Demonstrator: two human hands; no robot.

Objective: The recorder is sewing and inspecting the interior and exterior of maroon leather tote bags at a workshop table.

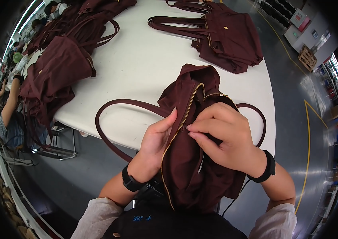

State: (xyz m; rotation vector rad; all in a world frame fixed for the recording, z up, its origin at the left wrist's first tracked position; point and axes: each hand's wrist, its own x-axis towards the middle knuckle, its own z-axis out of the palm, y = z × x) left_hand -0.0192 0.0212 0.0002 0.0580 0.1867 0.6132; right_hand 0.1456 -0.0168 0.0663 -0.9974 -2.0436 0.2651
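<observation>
A maroon fabric handbag (189,167) lies at the near edge of the white table, its zip undone so the mouth gapes. Gold zipper teeth (183,124) curve down its left side. My left hand (157,137) grips the bag's left edge, thumb up along the zip and the other fingers hidden behind the cloth. Over the opening, my right hand (226,133) pinches with thumb and forefinger at the inner fabric; whatever is between the fingertips is too small to make out. Two looped handles (111,104) stick out to either side. A small whitish tag (200,166) shows inside.
More maroon bags lie on the white table (125,59): a pile at the far left (57,59) and a stack at the far right (232,36). At the left edge sits another person (7,107). To the right, a grey floor (288,119) carries yellow lines, with a wooden pallet (307,58) beyond.
</observation>
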